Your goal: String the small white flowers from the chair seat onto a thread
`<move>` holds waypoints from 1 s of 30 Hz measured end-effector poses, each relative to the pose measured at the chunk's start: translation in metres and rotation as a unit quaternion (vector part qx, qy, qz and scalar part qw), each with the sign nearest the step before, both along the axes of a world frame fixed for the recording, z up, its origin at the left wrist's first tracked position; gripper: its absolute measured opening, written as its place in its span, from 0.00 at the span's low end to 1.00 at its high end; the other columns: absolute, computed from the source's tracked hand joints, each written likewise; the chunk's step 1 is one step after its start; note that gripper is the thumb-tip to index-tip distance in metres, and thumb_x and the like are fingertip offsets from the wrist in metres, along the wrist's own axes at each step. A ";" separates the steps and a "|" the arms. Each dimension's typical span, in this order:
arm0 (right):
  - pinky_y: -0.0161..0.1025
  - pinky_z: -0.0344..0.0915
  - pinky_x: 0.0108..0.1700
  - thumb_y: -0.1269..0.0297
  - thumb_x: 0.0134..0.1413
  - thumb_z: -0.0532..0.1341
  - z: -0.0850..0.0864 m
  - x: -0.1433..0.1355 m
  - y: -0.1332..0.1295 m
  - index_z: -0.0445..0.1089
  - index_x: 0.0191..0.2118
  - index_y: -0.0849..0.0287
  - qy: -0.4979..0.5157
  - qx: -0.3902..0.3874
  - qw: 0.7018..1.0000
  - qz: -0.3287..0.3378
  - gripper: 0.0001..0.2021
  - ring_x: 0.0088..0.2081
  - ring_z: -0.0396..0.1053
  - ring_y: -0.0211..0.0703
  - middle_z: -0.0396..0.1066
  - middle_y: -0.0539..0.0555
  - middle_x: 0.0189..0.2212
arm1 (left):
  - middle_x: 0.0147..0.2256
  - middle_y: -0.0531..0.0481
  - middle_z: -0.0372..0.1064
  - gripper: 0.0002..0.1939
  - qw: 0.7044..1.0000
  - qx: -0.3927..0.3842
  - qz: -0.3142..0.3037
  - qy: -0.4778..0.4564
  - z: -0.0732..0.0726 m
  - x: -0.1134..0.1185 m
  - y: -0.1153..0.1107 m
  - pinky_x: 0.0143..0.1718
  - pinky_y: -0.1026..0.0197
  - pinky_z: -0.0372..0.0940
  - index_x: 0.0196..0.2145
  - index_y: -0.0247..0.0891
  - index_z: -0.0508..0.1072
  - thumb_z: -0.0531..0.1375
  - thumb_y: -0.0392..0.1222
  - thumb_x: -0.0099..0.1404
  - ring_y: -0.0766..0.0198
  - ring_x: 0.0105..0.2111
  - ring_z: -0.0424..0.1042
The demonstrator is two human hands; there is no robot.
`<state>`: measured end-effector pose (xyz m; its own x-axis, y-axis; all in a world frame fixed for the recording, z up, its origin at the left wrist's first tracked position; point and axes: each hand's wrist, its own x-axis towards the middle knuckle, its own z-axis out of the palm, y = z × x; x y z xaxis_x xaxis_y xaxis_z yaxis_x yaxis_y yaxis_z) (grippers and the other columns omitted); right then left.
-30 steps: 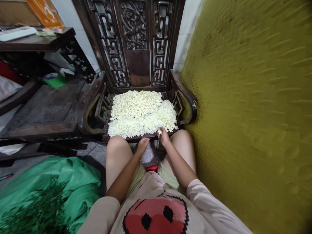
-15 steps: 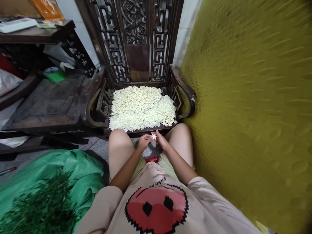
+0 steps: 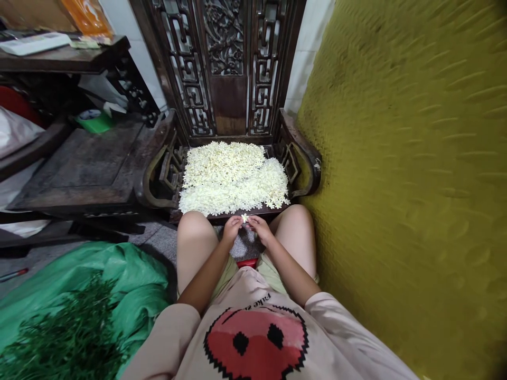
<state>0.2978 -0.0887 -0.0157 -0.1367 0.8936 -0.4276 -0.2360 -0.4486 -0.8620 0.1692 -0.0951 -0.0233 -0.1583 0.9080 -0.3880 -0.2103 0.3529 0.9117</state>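
A small white flower (image 3: 244,217) is pinched between the fingertips of my left hand (image 3: 231,230) and my right hand (image 3: 259,228). Both hands meet between my bare knees, just in front of a dark carved wooden chair (image 3: 304,158). A thick layer of white flowers (image 3: 232,177) covers the chair's seat from edge to edge. The held flower hovers just short of the seat's front edge.
A yellow-green textured wall (image 3: 407,174) fills the right side. A dark wooden table (image 3: 83,169) stands left of the chair, with a cluttered shelf (image 3: 59,55) behind. A green sheet (image 3: 127,295) with green stems (image 3: 67,343) lies at lower left.
My right hand picked a flower from the seat's front edge and drew it back. Both hands now hold it together between my knees.
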 end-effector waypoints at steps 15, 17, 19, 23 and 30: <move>0.35 0.61 0.33 0.58 0.30 0.69 -0.003 -0.004 0.001 0.72 0.28 0.58 0.011 0.068 0.997 -0.028 0.14 0.26 0.65 0.36 0.71 0.49 0.25 | 0.22 0.52 0.68 0.15 0.998 0.056 -0.010 -0.041 -0.001 0.004 0.000 0.29 0.65 0.58 0.25 0.36 0.68 0.67 0.46 0.42 0.67 0.25 0.66; 0.36 0.62 0.34 0.59 0.30 0.69 -0.004 -0.004 0.002 0.72 0.27 0.58 -0.002 0.079 0.996 -0.032 0.14 0.27 0.66 0.37 0.71 0.50 0.24 | 0.24 0.51 0.69 0.13 0.997 0.075 -0.012 -0.013 -0.002 0.004 0.000 0.31 0.64 0.59 0.25 0.36 0.70 0.66 0.45 0.44 0.67 0.26 0.67; 0.36 0.62 0.35 0.58 0.31 0.68 -0.005 -0.005 0.002 0.72 0.27 0.59 -0.018 0.092 0.995 -0.033 0.13 0.27 0.66 0.38 0.71 0.50 0.24 | 0.25 0.50 0.70 0.12 0.996 0.088 -0.011 0.010 -0.003 0.004 0.000 0.33 0.63 0.60 0.25 0.36 0.72 0.66 0.44 0.44 0.66 0.27 0.68; 0.37 0.63 0.35 0.57 0.33 0.68 -0.007 -0.004 0.003 0.73 0.27 0.60 -0.056 0.114 0.991 -0.043 0.13 0.28 0.68 0.39 0.73 0.53 0.26 | 0.28 0.48 0.72 0.14 0.996 0.087 -0.002 -0.007 -0.002 0.003 0.000 0.35 0.62 0.61 0.27 0.35 0.74 0.66 0.47 0.44 0.64 0.29 0.68; 0.40 0.64 0.37 0.57 0.34 0.67 -0.009 -0.002 0.003 0.75 0.26 0.60 -0.080 0.123 0.987 -0.061 0.12 0.29 0.70 0.42 0.75 0.54 0.25 | 0.28 0.47 0.73 0.16 0.998 0.053 -0.024 -0.037 0.000 0.001 0.000 0.32 0.62 0.60 0.27 0.35 0.77 0.68 0.48 0.41 0.64 0.28 0.67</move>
<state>0.2957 -0.0861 -0.0248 0.0296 0.9788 -0.2026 -0.1281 -0.1973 -0.9719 0.1707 -0.0955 -0.0235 -0.0880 0.9505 -0.2980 -0.2644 0.2662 0.9270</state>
